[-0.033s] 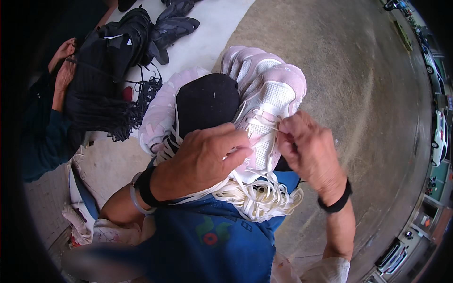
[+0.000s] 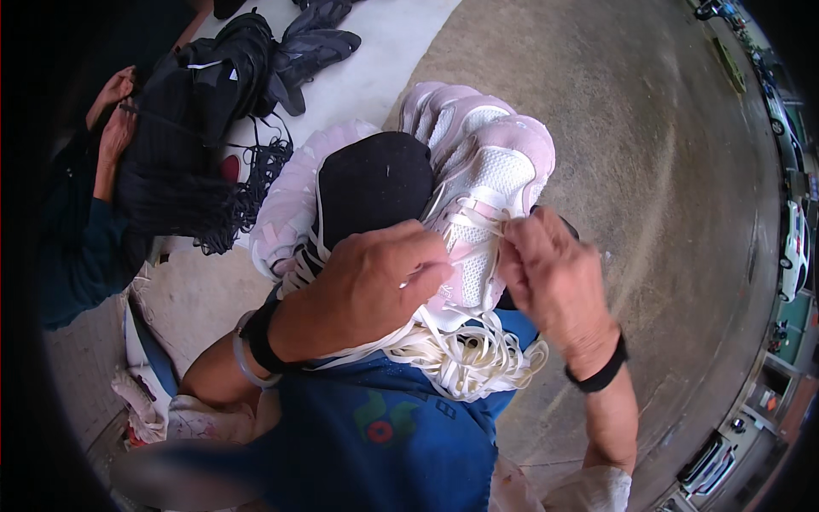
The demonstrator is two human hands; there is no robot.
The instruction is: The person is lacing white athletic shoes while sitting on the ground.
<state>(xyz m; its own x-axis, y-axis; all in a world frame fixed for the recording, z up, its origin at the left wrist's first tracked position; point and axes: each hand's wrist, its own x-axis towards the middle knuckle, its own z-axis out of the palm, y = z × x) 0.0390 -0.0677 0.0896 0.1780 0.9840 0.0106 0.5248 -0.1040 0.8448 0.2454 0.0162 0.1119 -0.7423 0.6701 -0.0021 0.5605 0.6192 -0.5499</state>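
Observation:
A pink and white shoe upper point(image 2: 478, 243) lies before me, its cream lace point(image 2: 482, 213) partly threaded through the eyelets. My left hand point(image 2: 363, 277) is closed at the upper's left side; a sliver of white lace shows between its curled fingers. On the opposite side, my right hand point(image 2: 559, 282) pinches the lace near the eyelets, its fingertips partly hidden. More pink and white uppers point(image 2: 431, 111) are stacked just beyond. A loose heap of cream laces point(image 2: 469, 358) rests on my blue apron point(image 2: 341, 435) below the upper.
A black rounded pad point(image 2: 375, 183) stands left of the uppers, with further pale pink uppers point(image 2: 294, 183) beside it. Farther left, another person's hands point(image 2: 115, 111) work at black laces point(image 2: 183, 196) and black shoe uppers point(image 2: 316, 51). Parked vehicles point(image 2: 793, 243) line the far right.
My right hand has shifted slightly left, its fingers drawn closer together at the lace. My left hand has barely moved, its fingers pressed a little tighter.

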